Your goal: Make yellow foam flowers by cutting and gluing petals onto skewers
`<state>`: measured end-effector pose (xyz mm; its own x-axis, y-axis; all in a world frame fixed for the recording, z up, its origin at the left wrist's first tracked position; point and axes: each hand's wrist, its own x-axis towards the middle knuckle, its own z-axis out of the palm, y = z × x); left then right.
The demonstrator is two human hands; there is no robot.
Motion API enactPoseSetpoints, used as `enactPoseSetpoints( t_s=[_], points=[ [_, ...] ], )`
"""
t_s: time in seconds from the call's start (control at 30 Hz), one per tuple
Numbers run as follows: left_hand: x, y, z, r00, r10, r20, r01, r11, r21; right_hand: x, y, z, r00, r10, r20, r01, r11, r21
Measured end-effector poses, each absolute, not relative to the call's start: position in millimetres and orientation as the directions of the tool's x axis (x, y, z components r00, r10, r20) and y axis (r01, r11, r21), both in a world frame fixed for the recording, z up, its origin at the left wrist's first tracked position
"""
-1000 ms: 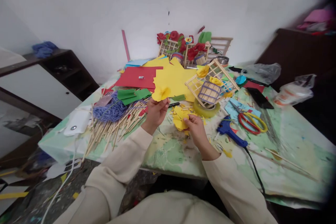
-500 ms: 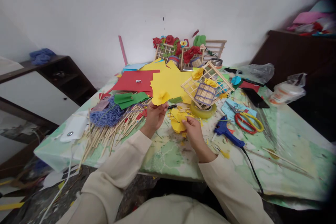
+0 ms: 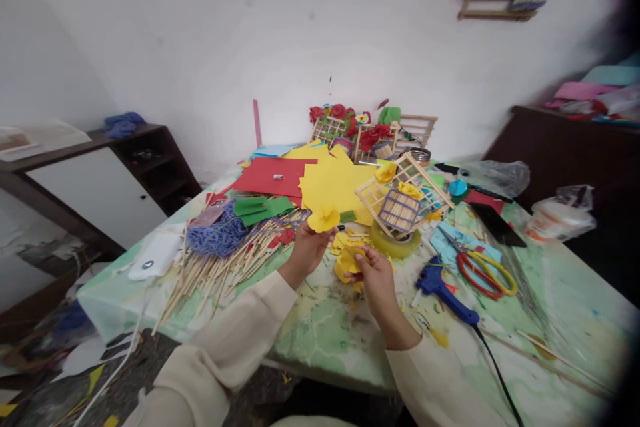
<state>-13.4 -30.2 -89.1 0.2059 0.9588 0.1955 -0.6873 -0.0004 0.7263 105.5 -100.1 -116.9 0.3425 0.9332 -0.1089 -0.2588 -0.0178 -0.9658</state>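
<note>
My left hand is closed around the base of a small yellow paper flower, held up above the table. My right hand pinches a yellow paper scrap just above a heap of yellow paper cuttings. The two hands are close together over the map-printed tablecloth. A wooden lattice frame with a small stick basket and yellow flowers leans on a roll of tape right behind my right hand.
Wooden sticks and blue yarn lie at left, red, yellow and green paper sheets behind. A blue glue gun, red and yellow scissors, a black phone and a plastic-wrapped tub sit at right.
The camera has tilted up, so the table sits lower in view. My hands have drawn slightly closer together, still holding the flower and the yellow scrap.
</note>
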Motion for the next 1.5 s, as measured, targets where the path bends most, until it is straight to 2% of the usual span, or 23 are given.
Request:
enactPoseSetpoints(
  t_s=[0.17, 0.47, 0.67, 0.8, 0.93, 1.03, 1.13, 1.33, 1.5],
  points=[
    [-17, -28, -86, 0.182, 0.956, 0.230, -0.732, -0.024, 0.681, 108, -101, -115, 0.363, 0.929, -0.074, -0.227, 0.011, -0.974],
    [-14, -25, -95, 0.209, 0.935, 0.286, -0.636, -0.092, 0.766, 100, -104, -113, 0.286, 0.951, -0.120, -0.297, -0.031, -0.954],
    [-9, -28, -112, 0.318, 0.888, 0.333, -0.447, -0.169, 0.878, 103, -102, -102, 0.291, 0.956, -0.025, -0.242, 0.048, -0.969],
    [-5, -30, -111, 0.329, 0.877, 0.349, -0.422, -0.194, 0.886, 103, -96, -91, 0.323, 0.944, 0.065, -0.172, 0.126, -0.977],
    [-1, -31, -110, 0.309, 0.920, 0.242, -0.475, -0.072, 0.877, 102, -94, -82, 0.310, 0.941, 0.133, -0.070, 0.162, -0.984],
    [-1, -30, -109, 0.334, 0.934, 0.131, -0.524, 0.068, 0.849, 107, -97, -80, 0.312, 0.920, 0.239, 0.148, 0.202, -0.968],
    [-2, -29, -107, 0.338, 0.938, 0.074, -0.567, 0.140, 0.812, 116, -97, -86, 0.301, 0.891, 0.341, 0.343, 0.232, -0.910],
    [-5, -25, -106, 0.340, 0.940, 0.016, -0.577, 0.195, 0.793, 119, -86, -109, 0.260, 0.922, 0.286, 0.360, 0.182, -0.915],
    [-9, -21, -101, 0.368, 0.930, -0.011, -0.657, 0.268, 0.705, 118, -85, -113, 0.261, 0.924, 0.279, 0.343, 0.182, -0.922]
  ],
)
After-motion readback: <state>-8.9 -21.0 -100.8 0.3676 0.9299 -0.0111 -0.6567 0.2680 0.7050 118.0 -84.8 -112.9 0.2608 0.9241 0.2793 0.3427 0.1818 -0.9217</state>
